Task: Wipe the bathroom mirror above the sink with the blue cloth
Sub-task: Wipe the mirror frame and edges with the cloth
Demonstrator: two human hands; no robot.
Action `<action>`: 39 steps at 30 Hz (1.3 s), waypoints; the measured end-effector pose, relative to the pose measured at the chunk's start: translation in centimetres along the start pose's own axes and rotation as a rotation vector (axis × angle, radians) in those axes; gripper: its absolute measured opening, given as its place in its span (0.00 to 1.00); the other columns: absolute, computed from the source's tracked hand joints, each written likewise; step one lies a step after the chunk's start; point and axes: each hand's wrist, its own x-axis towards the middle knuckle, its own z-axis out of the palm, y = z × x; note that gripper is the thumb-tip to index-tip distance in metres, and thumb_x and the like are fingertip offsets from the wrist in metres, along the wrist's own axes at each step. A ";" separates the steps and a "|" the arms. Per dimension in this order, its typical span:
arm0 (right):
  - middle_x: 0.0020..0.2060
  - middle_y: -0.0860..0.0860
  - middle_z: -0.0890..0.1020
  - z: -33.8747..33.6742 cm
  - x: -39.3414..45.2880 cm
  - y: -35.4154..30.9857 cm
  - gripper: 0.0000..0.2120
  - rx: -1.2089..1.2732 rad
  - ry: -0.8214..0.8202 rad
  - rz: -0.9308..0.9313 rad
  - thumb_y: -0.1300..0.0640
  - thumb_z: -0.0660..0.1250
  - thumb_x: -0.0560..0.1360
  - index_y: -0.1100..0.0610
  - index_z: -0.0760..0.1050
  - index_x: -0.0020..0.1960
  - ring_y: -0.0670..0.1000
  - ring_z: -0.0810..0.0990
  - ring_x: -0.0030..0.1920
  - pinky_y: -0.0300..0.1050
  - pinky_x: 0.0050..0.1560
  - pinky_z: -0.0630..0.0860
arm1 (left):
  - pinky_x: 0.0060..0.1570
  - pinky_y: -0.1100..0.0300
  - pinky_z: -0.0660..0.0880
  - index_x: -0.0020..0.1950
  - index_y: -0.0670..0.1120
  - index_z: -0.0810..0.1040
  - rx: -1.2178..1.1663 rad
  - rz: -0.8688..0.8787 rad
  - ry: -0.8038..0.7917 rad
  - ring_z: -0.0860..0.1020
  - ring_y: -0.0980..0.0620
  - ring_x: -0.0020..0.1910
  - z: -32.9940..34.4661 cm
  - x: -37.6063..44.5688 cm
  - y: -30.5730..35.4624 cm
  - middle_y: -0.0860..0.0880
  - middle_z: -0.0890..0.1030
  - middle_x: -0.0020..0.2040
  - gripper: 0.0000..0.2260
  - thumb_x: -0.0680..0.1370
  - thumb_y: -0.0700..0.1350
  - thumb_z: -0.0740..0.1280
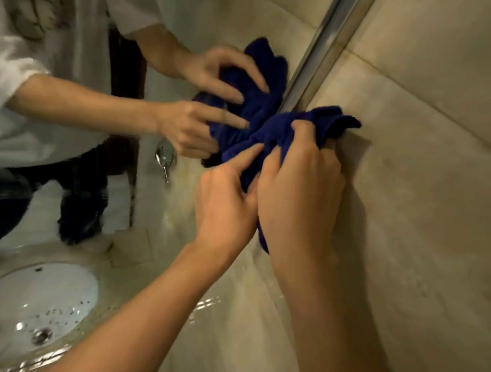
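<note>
The dark blue cloth (pixel 309 126) is bunched against the right edge of the mirror (pixel 192 13), partly over its metal frame (pixel 321 46). My right hand (pixel 299 186) clutches the cloth from below with curled fingers. My left hand (pixel 225 202) sits beside it, its fingers pinching the cloth's lower fold. The mirror reflects both hands, the cloth and a person in a white shirt.
A white oval sink (pixel 32 304) with a metal drain lies at the lower left in a wet beige counter (pixel 229 315). A chrome tap (pixel 165 157) shows in the reflection. Beige wall tiles (pixel 414 168) fill the right side.
</note>
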 end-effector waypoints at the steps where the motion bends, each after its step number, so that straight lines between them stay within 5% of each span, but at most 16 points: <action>1: 0.61 0.56 0.74 0.2 0.4 0.0 0.13 -0.013 -0.024 -0.011 0.53 0.58 0.82 0.53 0.68 0.65 0.57 0.78 0.54 0.43 0.43 0.63 | 0.55 0.55 0.77 0.68 0.53 0.77 -0.018 0.005 0.005 0.80 0.59 0.52 0.4 -0.1 -0.3 0.53 0.84 0.54 0.18 0.77 0.47 0.68; 4: 0.56 0.59 0.77 2.8 -0.2 0.5 0.12 -0.037 0.004 -0.016 0.56 0.59 0.80 0.58 0.70 0.62 0.59 0.80 0.47 0.43 0.39 0.62 | 0.45 0.46 0.78 0.66 0.54 0.79 -0.037 0.013 -0.006 0.82 0.50 0.48 1.4 -1.3 -3.4 0.51 0.84 0.50 0.17 0.78 0.48 0.65; 8: 0.39 0.61 0.81 6.6 -2.5 0.8 0.09 -0.017 0.089 -0.011 0.61 0.72 0.68 0.61 0.78 0.48 0.59 0.79 0.28 0.39 0.32 0.59 | 0.46 0.44 0.79 0.66 0.54 0.79 -0.024 -0.005 0.006 0.82 0.50 0.50 1.6 -3.5 -7.4 0.52 0.85 0.53 0.17 0.77 0.47 0.67; 14: 0.35 0.59 0.80 10.6 -6.2 1.7 0.14 -0.101 -0.113 0.021 0.62 0.79 0.61 0.60 0.78 0.43 0.57 0.77 0.24 0.38 0.30 0.57 | 0.34 0.47 0.75 0.63 0.57 0.81 0.140 -0.124 -0.075 0.80 0.53 0.36 0.7 -6.9 -11.4 0.54 0.84 0.40 0.15 0.76 0.50 0.67; 20: 0.62 0.57 0.74 10.3 -7.3 3.0 0.13 -0.089 -0.477 0.015 0.57 0.57 0.82 0.55 0.68 0.66 0.58 0.79 0.55 0.45 0.42 0.63 | 0.44 0.50 0.78 0.64 0.64 0.78 0.340 -0.372 -0.199 0.82 0.52 0.49 -0.7 -7.9 -11.4 0.57 0.85 0.49 0.16 0.77 0.53 0.67; 27: 0.59 0.54 0.76 3.9 -3.9 1.8 0.15 0.005 -0.092 0.054 0.52 0.56 0.82 0.50 0.67 0.68 0.53 0.75 0.49 0.43 0.41 0.60 | 0.63 0.58 0.74 0.69 0.50 0.77 0.118 -0.099 -0.067 0.77 0.57 0.63 -0.6 -3.2 -4.2 0.53 0.80 0.64 0.19 0.78 0.48 0.67; 34: 0.57 0.57 0.77 5.5 -2.7 0.8 0.12 -0.191 0.018 0.010 0.53 0.58 0.82 0.54 0.70 0.63 0.57 0.80 0.50 0.45 0.37 0.60 | 0.42 0.49 0.77 0.73 0.62 0.69 0.261 0.013 -0.154 0.81 0.46 0.52 -0.2 -3.2 -5.5 0.52 0.83 0.57 0.23 0.78 0.49 0.62; 39: 0.55 0.59 0.78 8.6 -4.9 1.2 0.11 -0.154 0.033 0.030 0.55 0.61 0.81 0.56 0.73 0.61 0.59 0.80 0.46 0.46 0.37 0.63 | 0.39 0.50 0.77 0.73 0.63 0.69 0.294 -0.009 -0.203 0.81 0.47 0.47 -0.5 -4.0 -8.3 0.52 0.85 0.52 0.25 0.78 0.46 0.67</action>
